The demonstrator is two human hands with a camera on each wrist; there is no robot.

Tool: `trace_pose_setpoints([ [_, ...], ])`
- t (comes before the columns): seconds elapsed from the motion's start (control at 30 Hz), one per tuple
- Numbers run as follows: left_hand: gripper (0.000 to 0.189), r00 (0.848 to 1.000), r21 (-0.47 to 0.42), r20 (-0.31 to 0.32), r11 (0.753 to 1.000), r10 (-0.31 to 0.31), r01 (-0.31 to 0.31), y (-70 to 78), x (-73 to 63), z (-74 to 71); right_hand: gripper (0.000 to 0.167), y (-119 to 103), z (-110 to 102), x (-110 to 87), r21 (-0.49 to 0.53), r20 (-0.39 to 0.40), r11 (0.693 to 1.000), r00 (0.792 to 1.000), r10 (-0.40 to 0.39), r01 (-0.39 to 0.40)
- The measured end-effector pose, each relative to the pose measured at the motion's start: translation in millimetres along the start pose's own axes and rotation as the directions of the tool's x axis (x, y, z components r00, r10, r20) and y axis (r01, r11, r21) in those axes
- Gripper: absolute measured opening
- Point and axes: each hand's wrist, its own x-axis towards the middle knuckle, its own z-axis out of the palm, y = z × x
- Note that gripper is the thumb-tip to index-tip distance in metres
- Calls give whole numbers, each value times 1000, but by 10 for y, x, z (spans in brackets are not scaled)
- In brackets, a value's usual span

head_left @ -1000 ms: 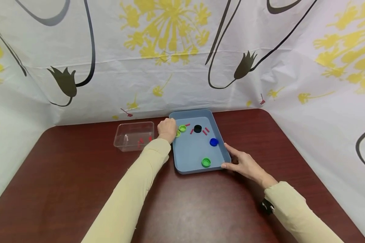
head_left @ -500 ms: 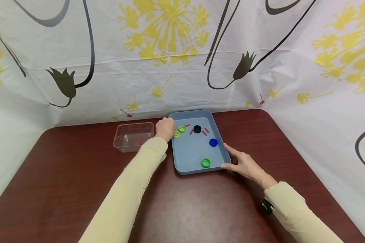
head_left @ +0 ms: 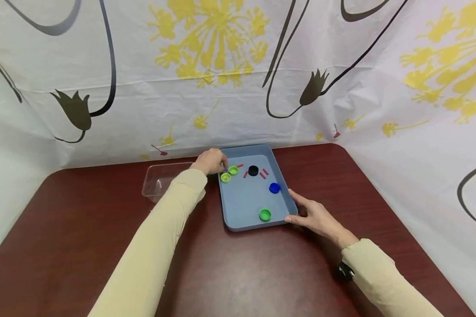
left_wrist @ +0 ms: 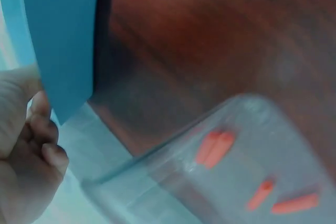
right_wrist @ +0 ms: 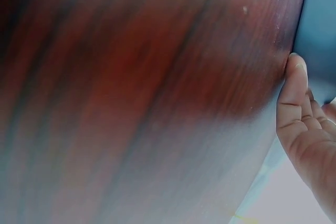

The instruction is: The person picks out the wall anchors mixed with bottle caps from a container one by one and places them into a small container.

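Note:
My left hand (head_left: 211, 161) is at the left rim of a blue-grey tray (head_left: 242, 202), its fingers over the inside. In the left wrist view its fingers (left_wrist: 44, 129) look curled, and the thumb and fingertips are partly hidden behind the tray wall, so a held item cannot be made out. Beside it lie two yellow-green caps (head_left: 225, 177). My right hand (head_left: 317, 218) holds the tray's near right corner, thumb on the front edge, fingers along the right side. The tray also carries a black cap (head_left: 253, 170), a blue cap (head_left: 274, 188), a green cap (head_left: 265, 215) and several short red sticks.
A clear plastic container (head_left: 154, 180) stands left of the tray, partly covered by the left sleeve (head_left: 166, 220). Several red sticks (left_wrist: 215, 148) lie in it. A patterned cloth (head_left: 135, 110) hangs behind the brown table (head_left: 254, 273).
My left hand has shifted slightly left and back, its fingers now showing at the rim. Both yellow-green caps have come into full view. The whole head view drifts left; my right hand keeps its place.

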Motion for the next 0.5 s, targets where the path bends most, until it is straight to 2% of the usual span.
trace_pose_setpoints([
  [0.07, 22, 999, -14, 36, 999, 40, -39, -28, 37, -26, 86, -2, 1, 0, 9, 6, 1000, 1000, 9, -9],
  [0.17, 24, 994, -14, 94, 999, 54, -53, -31, 76, -51, 86, -3, 0, -7, 34, 18, 999, 1000, 23, -24],
  [0.27, 23, 989, -10, 137, 998, 55, -54, -6, 73, -81, 86, -6, 1, -16, 50, 23, 998, 999, 33, -34],
  [0.3, 24, 986, -6, 161, 999, 35, -35, 18, 62, -99, 86, -5, 2, -18, 53, 24, 998, 999, 35, -36],
  [0.5, 31, 976, 73, 213, 996, 40, -56, 103, 18, -176, 85, -8, 7, -21, 51, 21, 998, 1000, 19, -20],
])
